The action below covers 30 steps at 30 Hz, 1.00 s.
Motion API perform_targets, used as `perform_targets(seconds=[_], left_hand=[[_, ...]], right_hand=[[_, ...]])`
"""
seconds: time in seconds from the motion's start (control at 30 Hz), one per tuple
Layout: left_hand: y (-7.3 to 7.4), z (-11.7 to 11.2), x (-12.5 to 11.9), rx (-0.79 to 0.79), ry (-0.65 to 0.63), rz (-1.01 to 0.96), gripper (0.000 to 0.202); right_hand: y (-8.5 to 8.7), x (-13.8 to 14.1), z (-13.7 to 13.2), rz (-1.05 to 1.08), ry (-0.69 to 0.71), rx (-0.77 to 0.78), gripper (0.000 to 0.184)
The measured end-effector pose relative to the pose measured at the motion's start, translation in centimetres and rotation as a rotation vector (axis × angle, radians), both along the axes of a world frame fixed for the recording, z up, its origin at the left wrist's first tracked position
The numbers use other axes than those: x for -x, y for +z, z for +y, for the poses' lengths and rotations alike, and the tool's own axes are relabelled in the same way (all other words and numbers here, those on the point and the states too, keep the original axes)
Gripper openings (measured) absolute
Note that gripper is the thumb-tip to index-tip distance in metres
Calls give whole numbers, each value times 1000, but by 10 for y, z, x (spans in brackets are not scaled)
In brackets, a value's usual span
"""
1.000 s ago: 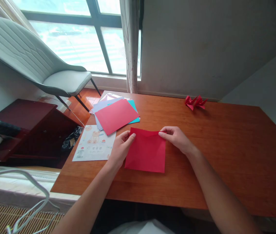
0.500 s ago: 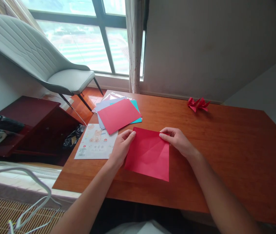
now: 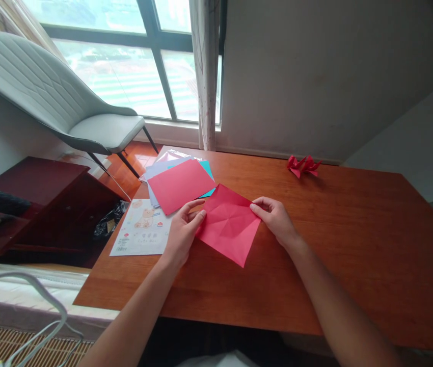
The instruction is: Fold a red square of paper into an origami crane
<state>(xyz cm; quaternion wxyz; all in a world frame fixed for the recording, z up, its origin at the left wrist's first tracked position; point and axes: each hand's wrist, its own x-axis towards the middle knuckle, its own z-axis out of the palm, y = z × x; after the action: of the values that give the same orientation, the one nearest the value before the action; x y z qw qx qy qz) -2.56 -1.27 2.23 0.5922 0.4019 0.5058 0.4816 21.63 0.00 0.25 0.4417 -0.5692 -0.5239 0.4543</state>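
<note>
A creased red paper square (image 3: 228, 224) lies turned like a diamond on the wooden table (image 3: 354, 239). My left hand (image 3: 183, 232) pinches its left corner between thumb and fingers. My right hand (image 3: 275, 219) grips its right corner, fingers curled over the edge. Both forearms reach in from the bottom of the view.
A stack of coloured paper sheets (image 3: 180, 183) with a red one on top lies left of the square, and a printed sheet with a cartoon (image 3: 140, 234) sits at the table's left edge. A red folded paper figure (image 3: 302, 165) rests near the wall. A grey chair (image 3: 67, 102) stands by the window.
The red square has been unfolded and rotated from lying square-on to a diamond position, showing crease lines. Both hands kept hold of it and shifted slightly.
</note>
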Motion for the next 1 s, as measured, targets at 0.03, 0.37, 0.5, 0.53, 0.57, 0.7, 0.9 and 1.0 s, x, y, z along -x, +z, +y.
perform_targets(seconds=[0.03,0.37,0.5,0.53,0.57,0.7,0.9,1.0], left_hand=[[0,0,0,-11,1,22,51],[-4,2,1,-134,-4,224,46],[-4,1,1,-120,13,228,48],[-4,1,1,-120,19,233,48],[-4,1,1,-122,24,240,47],[-3,1,1,-117,19,223,46],[0,-3,-2,-7,-132,33,48],[3,-5,-3,40,-195,-24,47]], right_hand=[[0,0,0,-6,-12,-9,25],[4,-1,0,-103,-100,-115,22],[2,-1,1,-103,-88,-104,23],[1,-1,1,-94,-83,-100,24],[2,-2,1,-76,-79,-92,25],[10,-8,0,73,39,31,29],[19,-24,-2,330,211,265,45],[22,-20,-6,337,286,278,46]])
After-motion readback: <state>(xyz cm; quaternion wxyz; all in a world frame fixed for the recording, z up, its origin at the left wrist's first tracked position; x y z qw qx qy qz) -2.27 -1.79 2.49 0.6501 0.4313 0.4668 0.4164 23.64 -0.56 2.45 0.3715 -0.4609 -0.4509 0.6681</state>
